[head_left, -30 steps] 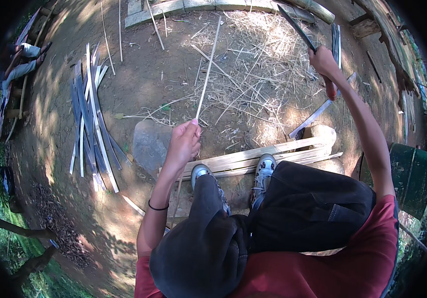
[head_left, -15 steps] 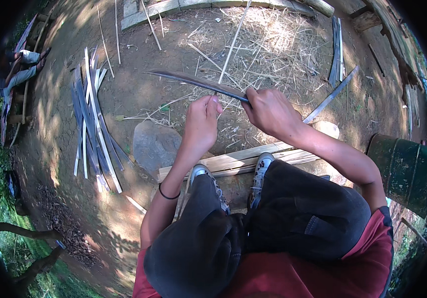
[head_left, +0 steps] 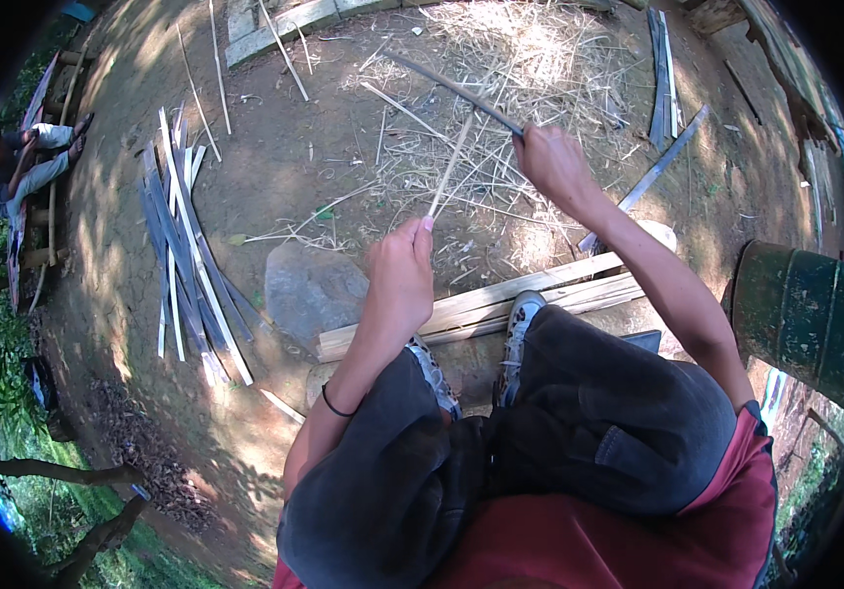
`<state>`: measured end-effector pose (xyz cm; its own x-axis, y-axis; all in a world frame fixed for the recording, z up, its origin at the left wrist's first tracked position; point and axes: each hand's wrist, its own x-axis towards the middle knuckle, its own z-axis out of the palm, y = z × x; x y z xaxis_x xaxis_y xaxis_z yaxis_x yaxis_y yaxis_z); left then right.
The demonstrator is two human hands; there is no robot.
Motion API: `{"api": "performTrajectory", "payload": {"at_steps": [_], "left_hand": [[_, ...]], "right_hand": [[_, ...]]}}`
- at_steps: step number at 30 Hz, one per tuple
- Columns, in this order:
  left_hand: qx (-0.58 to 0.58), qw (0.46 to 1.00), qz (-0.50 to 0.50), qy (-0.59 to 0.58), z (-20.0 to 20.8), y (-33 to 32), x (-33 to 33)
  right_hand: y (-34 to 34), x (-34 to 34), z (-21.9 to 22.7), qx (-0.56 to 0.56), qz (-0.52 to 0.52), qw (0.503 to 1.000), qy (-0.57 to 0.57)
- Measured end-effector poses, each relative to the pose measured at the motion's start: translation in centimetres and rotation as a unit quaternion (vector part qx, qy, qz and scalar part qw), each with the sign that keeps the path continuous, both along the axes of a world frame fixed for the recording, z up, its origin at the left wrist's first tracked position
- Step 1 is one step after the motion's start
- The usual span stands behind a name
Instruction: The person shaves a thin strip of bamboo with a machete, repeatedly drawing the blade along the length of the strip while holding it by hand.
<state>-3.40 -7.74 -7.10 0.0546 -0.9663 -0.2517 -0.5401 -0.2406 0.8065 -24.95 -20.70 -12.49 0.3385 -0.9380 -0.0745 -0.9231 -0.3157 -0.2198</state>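
Note:
My left hand (head_left: 404, 270) is closed with the thumb on top, pinching a thin pale strip of split bamboo or wood (head_left: 449, 175). That strip points away from me and its far end meets the blade of a long dark machete (head_left: 456, 90). Around the machete's handle, mostly hidden by the fingers, my right hand (head_left: 554, 165) is closed, farther out and to the right. The blade slants to the far left.
A flat grey stone (head_left: 312, 294) and split wooden slats (head_left: 490, 306) lie by my feet. Dark and pale strips (head_left: 186, 250) are piled at left; shavings (head_left: 530, 88) litter the far ground. A green drum (head_left: 797, 319) stands right. A person (head_left: 34, 162) sits far left.
My right hand and the machete have moved away and to the right, from near my left hand out along the strip. My left hand has sunk slightly toward me, still holding the strip.

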Motion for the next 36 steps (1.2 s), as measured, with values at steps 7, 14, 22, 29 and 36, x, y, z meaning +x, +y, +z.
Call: {"api": "performTrajectory", "payload": {"at_steps": [7, 14, 22, 29, 36], "left_hand": [[0.011, 0.999, -0.033, 0.020, -1.9, 0.1, -1.3], [0.049, 0.993, -0.018, 0.102, -3.1, 2.2, 0.8], [0.149, 0.956, 0.006, 0.251, -3.9, 0.8, 0.5], [0.219, 0.903, -0.002, 0.370, -0.8, -0.8, -0.7], [0.244, 0.866, 0.018, 0.436, 0.2, -1.0, -0.5]], "right_hand": [[-4.9, -3.8, -4.9, -0.039, -0.016, 0.995, 0.088], [-11.5, -16.1, -7.0, -0.100, -0.169, 0.980, 0.028], [-4.8, -6.8, -0.1, 0.303, -0.319, 0.721, -0.536], [-0.6, -0.9, 3.2, 0.409, -0.228, 0.595, -0.653], [-0.9, -1.3, 4.3, 0.452, -0.193, 0.450, -0.746]]}}
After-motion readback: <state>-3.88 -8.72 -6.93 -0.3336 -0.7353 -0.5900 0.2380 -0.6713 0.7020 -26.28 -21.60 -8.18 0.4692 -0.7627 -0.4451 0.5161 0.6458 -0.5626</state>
